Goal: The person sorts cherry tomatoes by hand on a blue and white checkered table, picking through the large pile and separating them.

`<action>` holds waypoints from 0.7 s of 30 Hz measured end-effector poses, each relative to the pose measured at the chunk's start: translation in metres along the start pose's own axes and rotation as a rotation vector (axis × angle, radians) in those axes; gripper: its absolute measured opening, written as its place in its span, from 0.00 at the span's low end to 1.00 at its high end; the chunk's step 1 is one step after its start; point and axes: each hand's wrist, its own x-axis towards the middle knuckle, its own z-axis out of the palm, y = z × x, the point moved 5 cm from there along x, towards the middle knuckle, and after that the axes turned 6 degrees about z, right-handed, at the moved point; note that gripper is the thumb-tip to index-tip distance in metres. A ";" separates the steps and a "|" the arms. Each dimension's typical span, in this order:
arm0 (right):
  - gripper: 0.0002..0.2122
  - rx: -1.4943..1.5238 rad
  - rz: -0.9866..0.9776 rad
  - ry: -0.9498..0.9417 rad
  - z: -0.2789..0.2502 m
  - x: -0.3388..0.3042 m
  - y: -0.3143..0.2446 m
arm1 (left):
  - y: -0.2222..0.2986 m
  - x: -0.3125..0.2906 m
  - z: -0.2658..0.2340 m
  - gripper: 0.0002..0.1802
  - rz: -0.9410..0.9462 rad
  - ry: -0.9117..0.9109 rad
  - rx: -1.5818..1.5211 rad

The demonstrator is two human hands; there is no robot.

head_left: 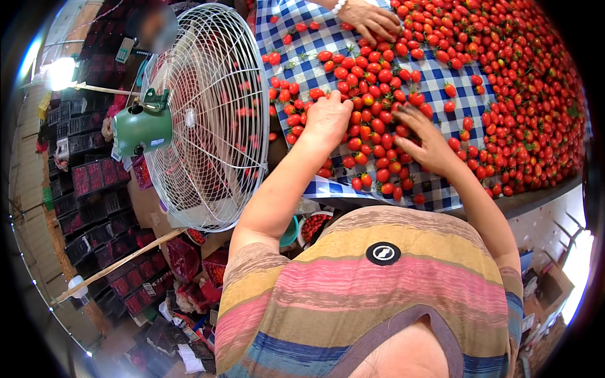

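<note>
Black crates [101, 179] stand stacked along the left side of the room, several showing red contents, and near them a table [547, 198] lies under a blue-and-white checked cloth [449, 196]. Over a loose heap of small red tomatoes [372, 88] in the middle of that cloth, the person's left hand [329, 120] is curled at the heap's left edge; from where I'm standing I can't tell whether its fingers close on any fruit. Across from it, the right hand [430, 142] is held loosely wide, thumb apart from the fingers, its fingertips down among the tomatoes on the heap's right side.

Just beyond, another person's hand [370, 20] reaches in from the far edge, a white beaded bracelet [338, 6] at the wrist, its fingers beside the top of the heap. A few tomatoes lie singly on the checks, and a far bigger spread [529, 120] covers the right end of the table.

To the left of the cloth stands a big fan [190, 118] with a wire cage and a green motor. Below it, a wooden pole [120, 266] slants past the crates, and a teal basin [290, 232] shows just beside the striped shirt [403, 283].
</note>
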 end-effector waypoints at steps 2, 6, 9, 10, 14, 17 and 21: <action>0.21 0.234 0.058 0.064 -0.006 -0.018 -0.013 | -0.013 0.001 -0.009 0.10 -0.113 -0.008 -0.168; 0.20 1.095 0.417 0.269 -0.002 -0.032 -0.004 | 0.023 0.009 -0.063 0.24 0.013 0.152 -0.677; 0.22 1.820 0.500 0.077 0.011 -0.027 -0.013 | 0.072 0.020 -0.079 0.29 0.242 0.222 -0.784; 0.22 1.860 0.469 0.053 0.010 -0.025 -0.007 | 0.073 0.020 -0.078 0.30 0.241 0.305 -0.767; 0.17 1.992 0.360 0.048 -0.020 -0.028 0.027 | 0.076 0.011 -0.044 0.30 0.186 0.354 -0.544; 0.17 2.025 0.235 0.191 -0.055 -0.030 0.074 | 0.144 -0.010 -0.022 0.26 0.478 0.106 -0.461; 0.16 2.046 0.214 0.351 -0.072 -0.038 0.098 | 0.158 -0.042 0.013 0.18 0.633 0.038 -0.361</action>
